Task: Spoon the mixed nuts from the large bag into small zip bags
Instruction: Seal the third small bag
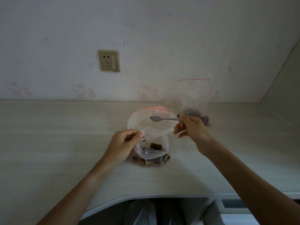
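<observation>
A small clear zip bag with mixed nuts in its bottom stands on the pale desk between my hands. My left hand pinches its left rim. My right hand touches the right rim with its lower fingers and grips a metal spoon, whose empty bowl points left above the pile of flat bags. The large clear bag with a red zip line stands upright behind my right hand, dark nuts showing at its bottom.
A pile of flat small zip bags with pink strips lies just behind the held bag. A wall socket is on the wall at the back. The desk's curved front edge runs below my arms.
</observation>
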Demonstrator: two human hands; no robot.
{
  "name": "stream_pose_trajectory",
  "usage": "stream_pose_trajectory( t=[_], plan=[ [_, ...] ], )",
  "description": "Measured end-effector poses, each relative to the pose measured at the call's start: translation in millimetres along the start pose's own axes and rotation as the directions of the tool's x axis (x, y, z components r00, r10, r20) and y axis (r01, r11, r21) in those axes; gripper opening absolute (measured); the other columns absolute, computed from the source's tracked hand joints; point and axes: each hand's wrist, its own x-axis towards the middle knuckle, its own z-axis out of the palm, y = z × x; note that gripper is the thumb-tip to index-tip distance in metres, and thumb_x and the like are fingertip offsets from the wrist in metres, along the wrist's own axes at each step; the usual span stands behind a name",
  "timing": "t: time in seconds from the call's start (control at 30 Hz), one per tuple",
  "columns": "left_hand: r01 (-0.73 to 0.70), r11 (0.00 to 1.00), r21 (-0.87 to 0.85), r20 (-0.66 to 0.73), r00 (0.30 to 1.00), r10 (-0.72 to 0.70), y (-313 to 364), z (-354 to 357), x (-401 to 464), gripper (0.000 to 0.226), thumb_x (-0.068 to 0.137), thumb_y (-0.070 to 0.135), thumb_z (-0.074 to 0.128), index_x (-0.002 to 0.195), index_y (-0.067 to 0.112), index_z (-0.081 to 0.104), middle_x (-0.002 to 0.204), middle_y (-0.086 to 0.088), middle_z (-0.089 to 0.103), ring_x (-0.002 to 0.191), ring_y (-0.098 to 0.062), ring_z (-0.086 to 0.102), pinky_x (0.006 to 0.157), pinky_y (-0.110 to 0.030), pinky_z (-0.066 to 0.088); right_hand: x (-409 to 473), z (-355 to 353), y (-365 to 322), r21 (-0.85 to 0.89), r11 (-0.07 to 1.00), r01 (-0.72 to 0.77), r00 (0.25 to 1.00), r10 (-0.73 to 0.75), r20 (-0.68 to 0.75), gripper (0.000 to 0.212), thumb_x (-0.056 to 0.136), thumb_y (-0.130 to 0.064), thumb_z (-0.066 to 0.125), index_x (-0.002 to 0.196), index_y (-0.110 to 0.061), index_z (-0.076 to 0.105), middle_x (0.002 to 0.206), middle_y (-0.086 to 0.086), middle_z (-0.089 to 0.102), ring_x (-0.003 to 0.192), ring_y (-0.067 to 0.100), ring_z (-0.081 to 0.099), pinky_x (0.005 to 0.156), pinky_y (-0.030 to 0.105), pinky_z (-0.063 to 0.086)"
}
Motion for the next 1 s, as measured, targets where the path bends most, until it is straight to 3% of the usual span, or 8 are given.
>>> stream_pose_trajectory(
  t=[0.2, 0.33, 0.43, 0.6, 0.67, 0.8, 0.9, 1.0],
  plan=[
    [0.024, 1.000, -0.001, -0.005, 1.000, -0.024, 1, -2, -1, 0.023, 0.095, 0.042, 0.067, 0.091, 0.025, 0.082, 0.086, -0.008, 0.079, 0.084, -0.032, 0.074, 0.078, -0.037, 0.056, 6, 15, 0, -0.259, 0.945, -0.199, 0.980, 0.196, -0.035, 0.047, 0.104, -0.039, 0.054, 0.070, -0.009, 0.062, 0.062, 0.007, 0.071, 0.042, 0.017, 0.056, 0.040, 0.024, 0.040],
    [0.133, 0.991, 0.021, -0.016, 0.991, -0.133, 12, -6, -6, 0.049, 0.091, 0.066, 0.058, 0.072, 0.023, 0.075, 0.065, -0.003, 0.070, 0.057, -0.013, 0.063, 0.054, -0.022, 0.046, 0, 2, -2, -0.454, 0.859, -0.238, 0.970, 0.232, -0.068, 0.066, 0.095, -0.067, 0.053, 0.074, -0.005, 0.065, 0.061, 0.008, 0.072, 0.039, 0.018, 0.053, 0.038, 0.020, 0.037],
    [0.294, 0.956, -0.016, 0.019, 0.956, -0.293, 17, -13, -9, 0.059, 0.101, 0.062, 0.050, 0.092, 0.010, 0.076, 0.072, -0.007, 0.074, 0.055, -0.016, 0.063, 0.044, -0.024, 0.041, -6, -8, -4, -0.568, 0.803, -0.178, 0.983, 0.173, -0.063, 0.068, 0.097, -0.066, 0.049, 0.075, -0.004, 0.067, 0.062, 0.006, 0.073, 0.038, 0.016, 0.055, 0.037, 0.019, 0.036],
    [0.528, 0.834, -0.158, 0.213, 0.843, -0.494, 27, -17, -18, 0.050, 0.105, 0.048, 0.050, 0.097, 0.006, 0.075, 0.089, -0.015, 0.077, 0.063, -0.018, 0.071, 0.045, -0.025, 0.049, -26, -5, -10, -0.323, 0.929, -0.179, 0.912, 0.280, 0.299, 0.045, 0.104, -0.043, 0.053, 0.102, -0.002, 0.071, 0.087, 0.013, 0.078, 0.059, 0.021, 0.067, 0.044, 0.024, 0.046],
    [0.572, 0.785, -0.237, 0.309, 0.811, -0.498, 31, -19, -18, 0.041, 0.103, 0.041, 0.054, 0.098, 0.009, 0.079, 0.098, -0.016, 0.077, 0.074, -0.019, 0.074, 0.051, -0.028, 0.056, -32, 0, -9, -0.242, 0.942, -0.234, 0.847, 0.319, 0.425, 0.042, 0.104, -0.037, 0.054, 0.113, 0.001, 0.070, 0.096, 0.017, 0.077, 0.068, 0.023, 0.069, 0.049, 0.027, 0.049],
    [0.592, 0.740, -0.320, 0.485, 0.773, -0.409, 34, -26, -20, 0.037, 0.094, 0.031, 0.070, 0.121, 0.006, 0.075, 0.111, -0.013, 0.075, 0.090, -0.021, 0.075, 0.071, -0.032, 0.063, -38, 4, -3, -0.051, 0.945, -0.323, 0.778, 0.296, 0.554, 0.036, 0.104, -0.027, 0.052, 0.118, 0.002, 0.069, 0.103, 0.016, 0.075, 0.076, 0.021, 0.070, 0.055, 0.027, 0.052],
    [0.563, 0.759, -0.329, 0.488, 0.789, -0.374, 34, -26, -21, 0.036, 0.088, 0.025, 0.079, 0.121, 0.010, 0.077, 0.113, -0.011, 0.075, 0.094, -0.020, 0.074, 0.075, -0.031, 0.063, -39, 2, 1, 0.029, 0.946, -0.323, 0.748, 0.237, 0.620, 0.028, 0.101, -0.025, 0.055, 0.111, -0.003, 0.069, 0.105, 0.015, 0.071, 0.079, 0.019, 0.068, 0.057, 0.026, 0.051],
    [0.518, 0.792, -0.325, 0.375, 0.839, -0.395, 36, -23, -20, 0.039, 0.071, 0.027, 0.089, 0.107, 0.015, 0.082, 0.099, -0.005, 0.077, 0.081, -0.013, 0.074, 0.064, -0.023, 0.060, -40, 0, 1, 0.067, 0.962, -0.266, 0.799, 0.181, 0.573, 0.022, 0.095, -0.020, 0.067, 0.105, -0.001, 0.069, 0.097, 0.018, 0.068, 0.076, 0.020, 0.067, 0.056, 0.027, 0.051]
  ],
)
